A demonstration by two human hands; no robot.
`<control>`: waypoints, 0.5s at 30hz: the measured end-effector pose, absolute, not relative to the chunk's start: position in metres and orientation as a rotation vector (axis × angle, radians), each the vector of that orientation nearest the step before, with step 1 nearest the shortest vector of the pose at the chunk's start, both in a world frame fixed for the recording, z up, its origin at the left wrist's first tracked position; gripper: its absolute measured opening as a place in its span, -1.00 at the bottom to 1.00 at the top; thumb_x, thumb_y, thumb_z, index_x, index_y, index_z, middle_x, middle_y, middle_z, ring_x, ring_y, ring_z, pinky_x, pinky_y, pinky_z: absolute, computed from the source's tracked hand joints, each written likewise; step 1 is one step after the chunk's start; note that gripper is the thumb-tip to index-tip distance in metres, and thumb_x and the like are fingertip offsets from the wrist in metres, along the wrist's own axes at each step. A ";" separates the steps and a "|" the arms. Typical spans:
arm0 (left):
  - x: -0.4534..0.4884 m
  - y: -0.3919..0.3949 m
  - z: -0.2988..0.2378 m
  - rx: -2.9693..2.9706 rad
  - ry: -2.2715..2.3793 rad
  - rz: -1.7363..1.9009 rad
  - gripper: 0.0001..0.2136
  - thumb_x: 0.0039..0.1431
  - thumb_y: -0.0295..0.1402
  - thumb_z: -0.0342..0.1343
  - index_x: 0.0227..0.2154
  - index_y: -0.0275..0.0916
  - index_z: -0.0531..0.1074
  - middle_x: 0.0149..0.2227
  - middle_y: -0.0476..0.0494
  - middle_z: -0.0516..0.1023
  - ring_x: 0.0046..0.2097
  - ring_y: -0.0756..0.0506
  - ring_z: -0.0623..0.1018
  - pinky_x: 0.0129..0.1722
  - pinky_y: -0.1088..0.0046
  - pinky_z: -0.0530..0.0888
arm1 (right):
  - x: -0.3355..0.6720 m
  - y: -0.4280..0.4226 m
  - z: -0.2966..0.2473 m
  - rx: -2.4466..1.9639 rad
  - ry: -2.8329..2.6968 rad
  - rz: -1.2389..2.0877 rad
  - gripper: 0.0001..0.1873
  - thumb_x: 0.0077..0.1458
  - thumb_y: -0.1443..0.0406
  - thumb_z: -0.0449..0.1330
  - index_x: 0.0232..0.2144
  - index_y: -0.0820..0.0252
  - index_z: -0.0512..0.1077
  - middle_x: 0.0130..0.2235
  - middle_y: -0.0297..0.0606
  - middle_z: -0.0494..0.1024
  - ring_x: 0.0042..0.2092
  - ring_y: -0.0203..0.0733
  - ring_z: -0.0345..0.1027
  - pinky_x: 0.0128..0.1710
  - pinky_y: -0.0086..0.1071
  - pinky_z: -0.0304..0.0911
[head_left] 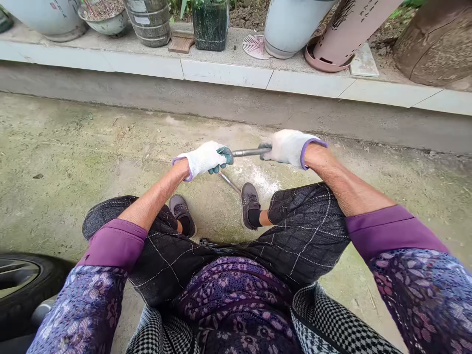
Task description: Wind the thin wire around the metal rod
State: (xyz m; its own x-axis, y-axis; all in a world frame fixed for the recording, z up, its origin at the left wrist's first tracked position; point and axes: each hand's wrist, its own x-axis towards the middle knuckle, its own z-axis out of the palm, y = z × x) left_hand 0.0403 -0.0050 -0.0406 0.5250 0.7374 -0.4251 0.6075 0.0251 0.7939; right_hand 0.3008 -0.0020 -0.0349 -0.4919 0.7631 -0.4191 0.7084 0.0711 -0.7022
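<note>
A grey metal rod (250, 152), ridged like thread near its left end, spans the gap between my hands above the ground. My left hand (208, 158), in a white knit glove with a dark green coated palm, is closed around its left end. At the other end, my right hand (285, 148) wears a matching glove with a purple cuff and grips the rod, slightly blurred. Below the left fingers a second thin metal rod (230, 182) slants toward my right shoe (250, 201); whether its upper end touches the hand I cannot tell.
White powder (260, 179) is scattered on the concrete ground (92, 147). Ahead runs a low tiled ledge (221, 73) with several plant pots, among them a white pot (291, 27) and a pink pot (337, 29). A wheel (55, 280) stands close at the lower left.
</note>
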 end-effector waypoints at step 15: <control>0.036 0.004 -0.049 1.707 1.175 0.259 -0.85 0.06 -0.50 0.13 -0.33 -0.29 0.58 -0.41 -0.08 0.58 -0.54 0.08 0.46 -0.56 0.60 0.36 | 0.294 -0.021 -0.021 -1.604 -2.492 1.559 -0.67 -0.08 0.09 0.37 -0.30 0.17 0.60 -0.60 -0.40 0.37 -0.59 -0.37 0.13 -0.65 -0.44 -0.03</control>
State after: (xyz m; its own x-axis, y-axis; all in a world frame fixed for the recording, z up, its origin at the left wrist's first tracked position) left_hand 0.0365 0.0036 -0.0486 0.5037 0.7952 -0.3376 0.5798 -0.0214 0.8145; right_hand 0.2939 -0.0208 -0.0211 -0.5247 0.6099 -0.5939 0.8009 0.1171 -0.5873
